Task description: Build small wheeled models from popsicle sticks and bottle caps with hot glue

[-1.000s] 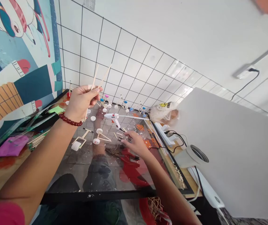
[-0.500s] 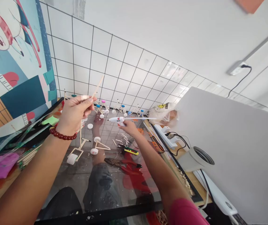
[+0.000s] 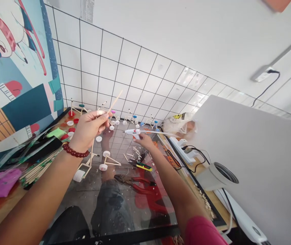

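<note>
My left hand (image 3: 92,126) pinches a thin wooden stick (image 3: 116,100) that points up and to the right. My right hand (image 3: 143,140) grips a white glue gun (image 3: 132,132) whose nozzle faces left; a clear glue stick (image 3: 158,132) juts from its back. Below my left hand stands a stick frame with a white wheel (image 3: 79,175). Beside it lies a small stick frame (image 3: 113,161) with two white caps as wheels. Yellow-handled snips (image 3: 143,166) and red-handled pliers (image 3: 135,180) rest on the glossy dark tabletop under my right forearm.
Several stick models with coloured caps (image 3: 134,117) line the back beside the wire grid (image 3: 120,61). On the left lie bundled sticks (image 3: 42,165) and a purple pouch (image 3: 1,183). Power strips (image 3: 183,151), cables and a grey cup-shaped holder (image 3: 209,178) occupy the right edge.
My left hand has moved right with the stick. The glue gun in my right hand sits slightly further right, and the view has shifted a little.
</note>
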`<state>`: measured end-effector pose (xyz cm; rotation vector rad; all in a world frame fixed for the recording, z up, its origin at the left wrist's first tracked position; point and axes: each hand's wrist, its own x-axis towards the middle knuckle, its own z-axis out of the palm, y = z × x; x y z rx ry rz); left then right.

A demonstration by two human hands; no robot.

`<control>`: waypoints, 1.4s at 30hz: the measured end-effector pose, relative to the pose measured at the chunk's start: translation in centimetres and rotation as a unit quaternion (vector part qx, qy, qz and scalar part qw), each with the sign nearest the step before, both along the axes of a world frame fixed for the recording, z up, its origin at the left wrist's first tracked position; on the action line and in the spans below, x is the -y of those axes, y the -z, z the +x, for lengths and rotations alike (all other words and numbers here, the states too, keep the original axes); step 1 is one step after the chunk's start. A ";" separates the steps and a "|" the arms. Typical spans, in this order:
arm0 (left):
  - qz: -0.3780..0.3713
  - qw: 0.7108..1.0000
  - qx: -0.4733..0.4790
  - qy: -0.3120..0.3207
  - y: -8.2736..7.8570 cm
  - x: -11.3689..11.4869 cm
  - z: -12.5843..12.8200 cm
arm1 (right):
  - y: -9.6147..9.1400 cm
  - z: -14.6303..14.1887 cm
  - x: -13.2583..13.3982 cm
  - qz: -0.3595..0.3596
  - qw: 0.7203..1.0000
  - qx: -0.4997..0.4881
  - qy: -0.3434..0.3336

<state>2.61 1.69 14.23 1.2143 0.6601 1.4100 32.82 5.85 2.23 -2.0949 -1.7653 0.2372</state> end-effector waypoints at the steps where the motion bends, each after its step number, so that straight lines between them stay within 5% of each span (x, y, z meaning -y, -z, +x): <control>1: -0.011 1.000 0.013 -0.003 -0.1 0.1 0.0 | -0.5 0.0 0.7 0.003 1.000 0.003 0.007; 4: -0.052 0.997 0.062 -0.001 -0.3 0.4 0.2 | -2.3 -1.2 4.0 0.055 0.998 0.015 0.021; 7: -0.081 0.991 0.104 0.025 -0.2 0.7 0.7 | -4.1 -5.0 8.3 0.127 0.984 -0.108 -0.064; 10: -0.102 0.984 0.138 0.054 0.4 1.0 1.5 | -4.7 -10.4 11.8 0.085 0.940 -0.277 -0.181; 14: -0.153 0.972 0.166 0.072 1.2 1.5 2.7 | -3.9 -14.8 13.5 -0.005 0.902 -0.336 -0.272; 19: -0.194 0.956 0.214 0.045 1.4 1.3 2.7 | -2.4 -13.2 12.8 0.001 0.889 -0.381 -0.254; 24: -0.134 0.966 0.215 0.053 1.5 0.7 2.4 | -1.9 -11.3 12.3 0.101 0.876 -0.418 -0.220; 28: -0.164 0.959 0.227 0.033 2.2 0.8 3.3 | -1.8 -11.5 12.2 0.146 0.857 -0.459 -0.182; 36: -0.215 0.961 0.066 0.158 3.9 3.8 6.2 | -1.7 -12.1 12.2 0.161 0.807 -0.546 -0.155; 42: -0.189 0.970 0.028 0.149 4.5 4.2 6.7 | -1.9 -12.1 12.3 0.140 0.804 -0.560 -0.145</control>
